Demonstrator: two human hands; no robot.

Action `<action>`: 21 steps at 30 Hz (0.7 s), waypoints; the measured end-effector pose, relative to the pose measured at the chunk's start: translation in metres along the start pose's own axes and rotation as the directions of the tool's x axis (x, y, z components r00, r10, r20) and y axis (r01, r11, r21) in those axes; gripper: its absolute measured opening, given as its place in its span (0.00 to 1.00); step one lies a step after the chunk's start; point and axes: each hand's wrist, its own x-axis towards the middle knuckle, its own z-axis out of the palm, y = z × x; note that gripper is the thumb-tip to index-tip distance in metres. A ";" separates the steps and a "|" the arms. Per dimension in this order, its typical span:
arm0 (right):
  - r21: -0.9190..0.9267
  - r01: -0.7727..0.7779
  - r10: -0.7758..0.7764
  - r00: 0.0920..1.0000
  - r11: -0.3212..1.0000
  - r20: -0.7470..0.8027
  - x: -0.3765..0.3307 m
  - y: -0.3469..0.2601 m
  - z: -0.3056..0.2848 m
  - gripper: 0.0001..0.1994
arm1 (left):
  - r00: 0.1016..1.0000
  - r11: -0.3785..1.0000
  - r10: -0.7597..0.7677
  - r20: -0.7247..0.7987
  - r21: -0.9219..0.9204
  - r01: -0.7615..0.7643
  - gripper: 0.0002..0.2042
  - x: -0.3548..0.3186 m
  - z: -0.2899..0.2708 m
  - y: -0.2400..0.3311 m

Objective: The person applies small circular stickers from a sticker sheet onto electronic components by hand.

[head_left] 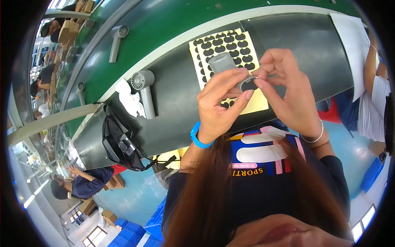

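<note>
Long hair [201,193] lies nearest, beyond which the left hand [218,107] grips a grey handheld fan [222,62] above yellow sheets [257,103] of black stickers [233,53] on the table [177,82], the right hand [290,96] holding thumb and fingertip close at its near end, whether pinching anything cannot be told.

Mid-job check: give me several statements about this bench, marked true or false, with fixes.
1. The left hand holds a grey handheld fan. True.
2. The right hand is well away from that grey handheld fan. False: its fingertips are at one end of it.
3. Black sticker sheets lie beneath the hands. True.
4. The black bag lies right of the black sticker sheets. False: it lies left of them.
5. The blue wristband is on the left wrist. True.
</note>
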 end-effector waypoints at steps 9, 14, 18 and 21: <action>-0.224 -0.003 0.007 1.000 0.975 0.018 0.019 0.002 -0.007 0.20 | 0.998 0.993 -0.014 -0.062 -0.118 0.006 0.15 0.000 -0.010 0.002; 0.295 -0.309 0.110 0.836 0.904 0.538 0.039 0.073 0.027 0.20 | 0.961 0.901 -0.255 0.110 -0.334 0.278 0.12 -0.003 -0.029 0.010; 0.487 -0.277 0.119 0.936 0.828 0.331 0.045 0.077 0.041 0.22 | 0.997 0.986 -0.052 0.051 -0.155 0.059 0.11 0.023 -0.045 0.007; 0.363 -0.182 0.118 0.974 0.914 0.192 0.053 0.087 0.036 0.18 | 0.990 0.987 0.133 0.043 0.088 -0.137 0.07 0.076 -0.054 -0.007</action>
